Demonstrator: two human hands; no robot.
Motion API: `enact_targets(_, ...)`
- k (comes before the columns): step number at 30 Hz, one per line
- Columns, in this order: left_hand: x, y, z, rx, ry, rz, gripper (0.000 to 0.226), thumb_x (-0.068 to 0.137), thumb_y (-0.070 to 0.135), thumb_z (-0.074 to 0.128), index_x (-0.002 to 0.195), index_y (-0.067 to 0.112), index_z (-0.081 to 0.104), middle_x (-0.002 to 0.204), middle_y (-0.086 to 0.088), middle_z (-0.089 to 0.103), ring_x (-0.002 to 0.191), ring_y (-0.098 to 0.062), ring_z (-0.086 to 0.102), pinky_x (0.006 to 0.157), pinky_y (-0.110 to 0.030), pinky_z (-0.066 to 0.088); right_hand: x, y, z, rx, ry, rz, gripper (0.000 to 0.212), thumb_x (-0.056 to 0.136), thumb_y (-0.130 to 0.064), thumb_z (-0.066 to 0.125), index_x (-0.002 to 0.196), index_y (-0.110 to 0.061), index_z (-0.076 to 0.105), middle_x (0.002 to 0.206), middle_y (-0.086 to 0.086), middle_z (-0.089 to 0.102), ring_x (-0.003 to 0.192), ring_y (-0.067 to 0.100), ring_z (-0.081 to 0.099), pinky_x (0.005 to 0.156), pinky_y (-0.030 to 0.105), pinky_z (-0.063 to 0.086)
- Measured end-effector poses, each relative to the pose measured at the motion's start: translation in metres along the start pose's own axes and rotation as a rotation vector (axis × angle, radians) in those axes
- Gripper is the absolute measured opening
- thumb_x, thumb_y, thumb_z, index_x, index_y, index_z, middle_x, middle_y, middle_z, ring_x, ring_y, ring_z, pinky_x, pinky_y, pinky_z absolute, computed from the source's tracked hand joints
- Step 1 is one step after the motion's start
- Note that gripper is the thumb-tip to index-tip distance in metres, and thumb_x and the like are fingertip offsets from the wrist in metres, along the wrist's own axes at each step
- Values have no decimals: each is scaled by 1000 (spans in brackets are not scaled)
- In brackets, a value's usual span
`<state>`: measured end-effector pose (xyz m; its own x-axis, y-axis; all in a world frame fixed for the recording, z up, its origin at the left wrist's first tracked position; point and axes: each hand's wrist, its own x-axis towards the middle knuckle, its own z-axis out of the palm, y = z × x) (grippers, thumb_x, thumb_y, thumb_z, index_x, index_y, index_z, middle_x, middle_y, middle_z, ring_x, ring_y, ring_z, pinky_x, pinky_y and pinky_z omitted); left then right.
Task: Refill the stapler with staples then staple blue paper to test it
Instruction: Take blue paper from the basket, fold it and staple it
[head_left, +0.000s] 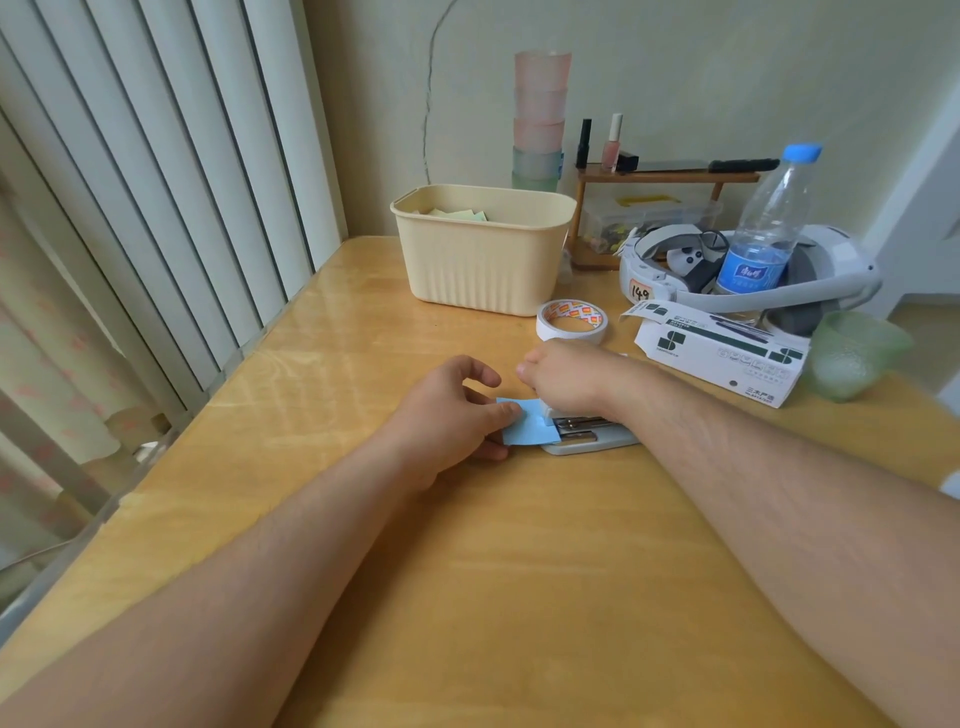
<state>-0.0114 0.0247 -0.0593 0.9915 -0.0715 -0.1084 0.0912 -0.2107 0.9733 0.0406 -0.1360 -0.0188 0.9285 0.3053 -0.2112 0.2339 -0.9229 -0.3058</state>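
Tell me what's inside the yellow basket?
Only the tops of some pale green and yellow paper notes peek over the rim of the basket. Its wall hides everything lower down, so I can't tell what else is inside.

1. My right hand (563, 376) rests on the stapler (587, 431), which lies on the surface (467, 571).
2. The paper (527, 422) sits left of that hand, between it and my left hand (452, 415).
3. The tape roll (572, 320) lies just behind my right hand, with the basket (483, 249) farther behind.
4. The box (727, 353) lies to its right.
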Motion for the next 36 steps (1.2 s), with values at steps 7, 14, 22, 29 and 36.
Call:
enact_targets(7, 0, 1, -1, -14, 1, -18, 27, 92, 9, 75, 114, 8, 60, 85, -9, 68, 63, -19, 70, 70, -37, 66, 1, -1, 6, -230, 54, 45, 19, 96, -14, 36, 94, -20, 55, 114, 7, 57, 106, 33, 57, 89, 48, 52)
enact_targets(14, -1, 1, -1, -31, 7, -26, 29, 91, 9, 77, 114, 10, 59, 89, -12, 67, 66, -21, 71, 71, -38, 66, -2, -2, 6, -241, 29, 43, 24, 98, -18, 37, 105, -16, 61, 120, 7, 58, 108, 32, 55, 92, 49, 50)
enact_targets(22, -2, 2, -1, -45, 9, -30, 32, 90, 8, 77, 116, 10, 58, 87, -12, 68, 65, -20, 71, 70, -37, 66, -3, -8, 7, -235, 67, 125, 29, 98, -22, 38, 114, -19, 62, 121, 8, 60, 105, 33, 56, 87, 49, 48)
enact_targets(29, -2, 3, 0, -49, 5, -34, 32, 90, 7, 77, 116, 9, 58, 84, -10, 66, 64, -18, 70, 66, -33, 65, -1, -8, 12, -238, 84, 144, 28, 99, -21, 38, 115, -18, 61, 125, 9, 60, 112, 34, 56, 90, 50, 46)
enact_targets(36, -3, 3, 1, -16, 20, -28, 31, 90, 7, 77, 115, 11, 58, 87, -12, 67, 63, -20, 71, 65, -31, 65, -1, -5, 10, -199, 60, 102, 28, 96, -22, 38, 108, -18, 62, 115, 8, 62, 98, 31, 58, 78, 45, 48)
